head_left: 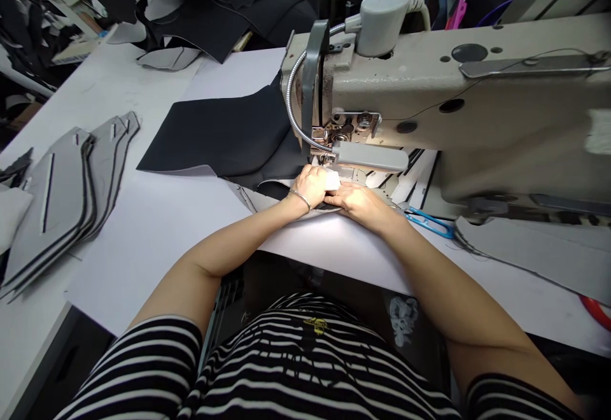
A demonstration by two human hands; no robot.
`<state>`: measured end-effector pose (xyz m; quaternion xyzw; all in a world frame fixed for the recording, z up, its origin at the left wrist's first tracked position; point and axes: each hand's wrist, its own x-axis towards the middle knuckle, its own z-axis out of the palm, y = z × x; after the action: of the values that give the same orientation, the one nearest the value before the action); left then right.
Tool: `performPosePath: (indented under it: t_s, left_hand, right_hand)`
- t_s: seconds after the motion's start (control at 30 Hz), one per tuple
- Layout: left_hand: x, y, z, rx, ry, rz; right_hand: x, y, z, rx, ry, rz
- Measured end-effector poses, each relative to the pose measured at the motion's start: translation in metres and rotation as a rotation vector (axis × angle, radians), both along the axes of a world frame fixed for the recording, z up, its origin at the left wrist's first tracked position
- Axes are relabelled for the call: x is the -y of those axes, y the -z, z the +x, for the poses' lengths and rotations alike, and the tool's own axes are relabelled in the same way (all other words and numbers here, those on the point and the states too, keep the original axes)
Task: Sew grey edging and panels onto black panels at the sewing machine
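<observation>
Black-and-white striped shirt cloth (305, 359) lies nearest the camera, in front of the sewing machine (396, 89), with both bare forearms reaching from it toward the needle end. Just before that end, the left hand (309, 184) bends its fingers down over a dark-edged grey piece (265, 203), beside a small white item (333, 181) too brightly lit to identify; the right hand (359, 202) lies low on the same piece, close beside the left. Whether either hand pinches the piece or merely presses it, I cannot tell. Extending left from the machine's head is a black panel (224, 130); its link to the grey piece is unclear. The sewing looks midway, since the piece sits at the needle end and has not been set aside. Well left of the machine lie stacked grey panels (62, 184), whether finished or waiting cannot be told; blue-handled snips (429, 223) rest before its bed.
</observation>
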<state>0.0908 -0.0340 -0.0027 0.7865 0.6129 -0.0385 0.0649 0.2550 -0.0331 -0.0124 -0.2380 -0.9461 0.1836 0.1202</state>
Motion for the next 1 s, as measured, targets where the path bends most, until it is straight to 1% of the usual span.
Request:
performPosePath:
  t_s: [0.1,0.2,0.4,0.5,0.67,0.77,0.87,1.0]
  left_hand:
    - [0.004,0.000,0.002,0.006,0.013,0.006]
    - [0.010,-0.002,0.004,-0.003,0.044,0.009]
    - [0.012,-0.006,0.008,-0.046,0.043,-0.040]
    - [0.008,-0.007,0.007,-0.077,0.082,-0.045]
    - [-0.003,-0.007,-0.011,-0.114,0.245,-0.010]
    - [-0.013,-0.004,-0.027,-0.090,0.325,0.012]
    - [-0.021,0.000,-0.041,-0.008,0.368,0.011]
    - [-0.027,0.003,-0.051,0.124,0.399,0.005]
  right_hand:
    - [0.002,-0.008,0.001,0.087,0.044,-0.036]
    - [0.005,-0.012,0.000,0.125,0.058,-0.036]
    - [0.011,-0.011,-0.002,0.232,0.081,0.040]
    - [0.014,-0.007,-0.006,0.298,0.109,0.099]
    - [0.017,-0.005,-0.030,0.366,0.094,0.206]
    - [0.018,-0.005,-0.051,0.425,0.097,0.215]
    - [0.022,-0.005,-0.067,0.435,0.144,0.194]
    - [0.027,-0.007,-0.077,0.445,0.190,0.218]
